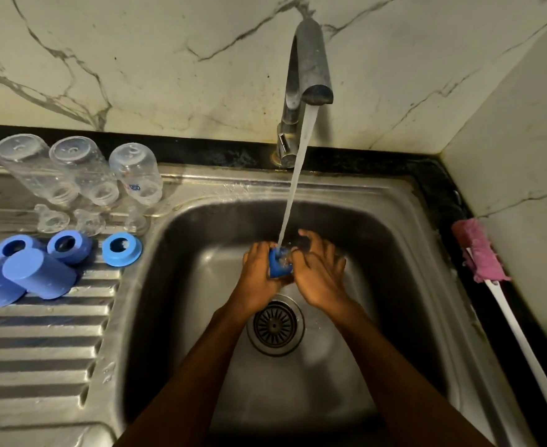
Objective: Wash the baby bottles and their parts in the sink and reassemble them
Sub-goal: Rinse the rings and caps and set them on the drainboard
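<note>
Blue cap (278,268) stands upright, open mouth up beneath the water stream (293,188); left hand (258,269) and right hand (318,275) both grasp its sides.

1 pink brush (478,253) on blk counter (443,191)

Three clear bottles (81,171) stand inverted on the drainboard (39,333). Before them are three clear nipples (88,222), three blue collar rings (122,249) and two mouth-down blue caps (38,272). A third cap (280,269) is under the stream (293,188), above the sink (201,221).

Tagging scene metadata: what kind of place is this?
Likely a home kitchen: steel sink with ribbed drainboard, running tap against a marble-pattern wall, baby bottles upside down on the drainboard.
</note>
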